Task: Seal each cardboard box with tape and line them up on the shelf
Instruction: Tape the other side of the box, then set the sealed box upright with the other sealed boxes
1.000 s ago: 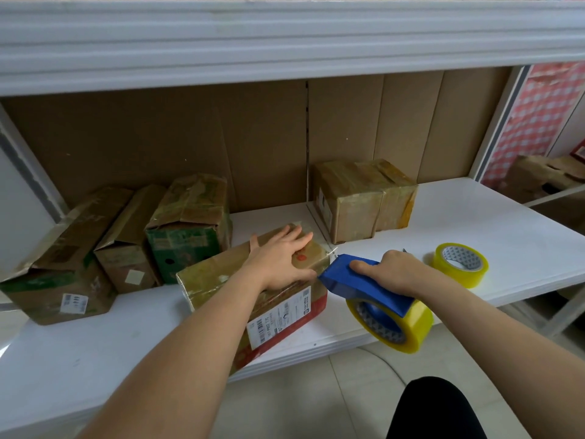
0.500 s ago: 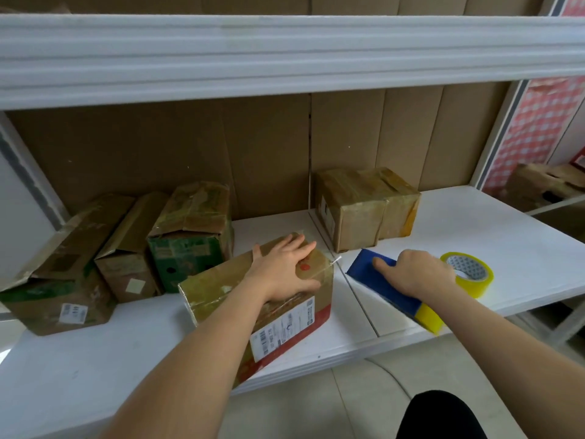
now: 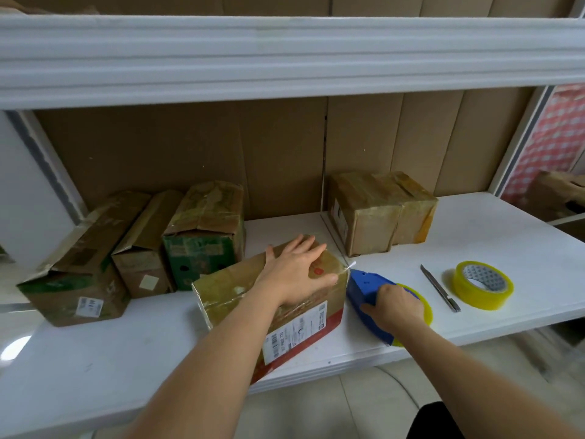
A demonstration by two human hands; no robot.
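On the white shelf [image 3: 474,236] the front cardboard box [image 3: 253,299] lies with its long axis diagonal, from the near left toward the far right, its label end facing the front edge. Behind it to the left three boxes [image 3: 202,229] stand side by side, and two taped boxes [image 3: 376,210] stand at the back right. The left hand [image 3: 297,274] rests flat on top of the front box, fingers straight and spread. The right hand [image 3: 395,307] grips the blue tape dispenser [image 3: 367,286], whose nose points at the box's right corner. A spare yellow tape roll [image 3: 482,285] lies to the right, a slim cutter [image 3: 438,286] beside it.
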